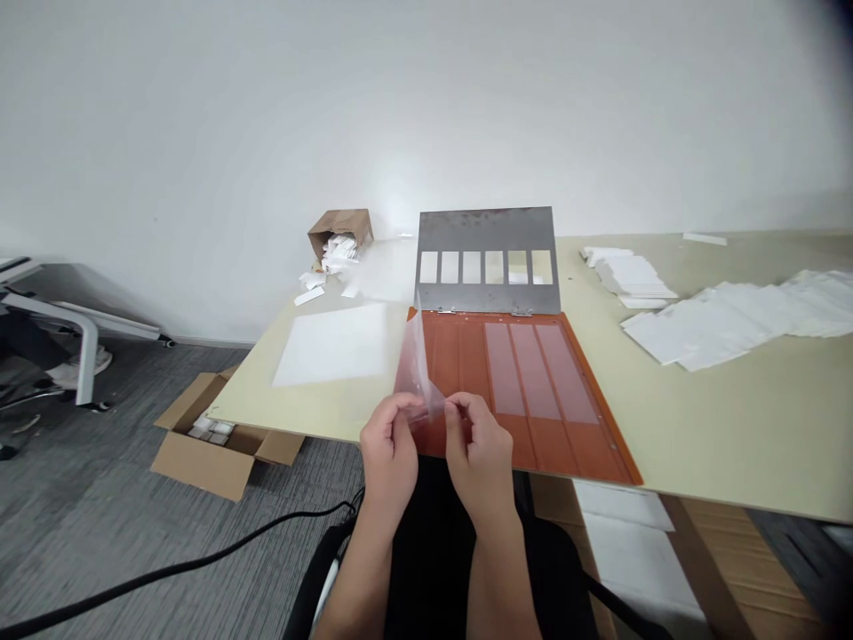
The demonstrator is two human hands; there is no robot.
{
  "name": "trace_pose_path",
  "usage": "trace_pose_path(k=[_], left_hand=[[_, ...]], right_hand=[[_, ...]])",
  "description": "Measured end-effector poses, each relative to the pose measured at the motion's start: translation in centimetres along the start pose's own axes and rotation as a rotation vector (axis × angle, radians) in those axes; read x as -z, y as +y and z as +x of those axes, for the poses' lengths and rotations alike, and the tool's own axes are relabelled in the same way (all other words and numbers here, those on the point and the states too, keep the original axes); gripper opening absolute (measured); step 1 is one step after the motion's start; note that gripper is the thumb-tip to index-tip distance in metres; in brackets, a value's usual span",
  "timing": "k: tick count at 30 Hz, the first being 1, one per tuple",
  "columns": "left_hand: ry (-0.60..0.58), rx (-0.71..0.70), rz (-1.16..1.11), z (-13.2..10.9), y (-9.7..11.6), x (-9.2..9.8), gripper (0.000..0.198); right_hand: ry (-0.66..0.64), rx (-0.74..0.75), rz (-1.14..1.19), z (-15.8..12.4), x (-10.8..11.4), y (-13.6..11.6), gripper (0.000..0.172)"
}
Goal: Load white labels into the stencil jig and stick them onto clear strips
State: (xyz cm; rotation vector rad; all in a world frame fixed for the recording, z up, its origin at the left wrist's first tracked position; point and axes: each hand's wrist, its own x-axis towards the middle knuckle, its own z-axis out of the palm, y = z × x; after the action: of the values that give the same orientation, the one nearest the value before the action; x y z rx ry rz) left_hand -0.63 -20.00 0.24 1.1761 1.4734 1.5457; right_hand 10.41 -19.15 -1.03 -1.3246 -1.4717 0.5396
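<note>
A thin clear plastic film [418, 360] stands up between my two hands, over the near left part of an orange-brown board [459, 356]. My left hand [390, 444] pinches its lower left edge, and my right hand [478, 449] pinches the right corner. Three translucent strips [535, 369] lie in the board's right-hand grooves. Hinged to the board's far edge, a grey metal plate [486, 227] with several rectangular windows leans up near the wall.
Left of the board lie a white sheet [333, 345] and a small carton [341, 222] spilling white pieces. White cards [726, 324] spread on the right of the table [699, 444]. An open cardboard box [213, 471] and a black cable [233, 549] are at the lower left.
</note>
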Motion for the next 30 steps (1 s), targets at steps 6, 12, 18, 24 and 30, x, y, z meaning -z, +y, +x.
trace_pose_path(k=[6,12,18,24,30], left_hand=[[-0.099,-0.05,0.044,0.1,0.4,0.6,0.026],[-0.097,-0.191,0.204,0.5,0.9,0.6,0.054],[-0.134,-0.135,0.102,1.3,-0.3,1.0,0.045],[-0.164,-0.102,0.03,2.3,-0.7,1.7,0.045],[-0.187,-0.051,-0.006,3.4,-1.0,1.9,0.05]], right_hand=[[-0.053,-0.046,0.027,0.6,0.3,-0.4,0.025],[-0.102,-0.043,-0.045,1.5,0.5,-1.2,0.024],[-0.113,-0.033,-0.177,1.7,-0.2,-2.2,0.022],[-0.109,-0.03,-0.307,1.9,-0.9,-2.4,0.02],[-0.146,-0.073,-0.415,2.3,-1.4,-2.1,0.02]])
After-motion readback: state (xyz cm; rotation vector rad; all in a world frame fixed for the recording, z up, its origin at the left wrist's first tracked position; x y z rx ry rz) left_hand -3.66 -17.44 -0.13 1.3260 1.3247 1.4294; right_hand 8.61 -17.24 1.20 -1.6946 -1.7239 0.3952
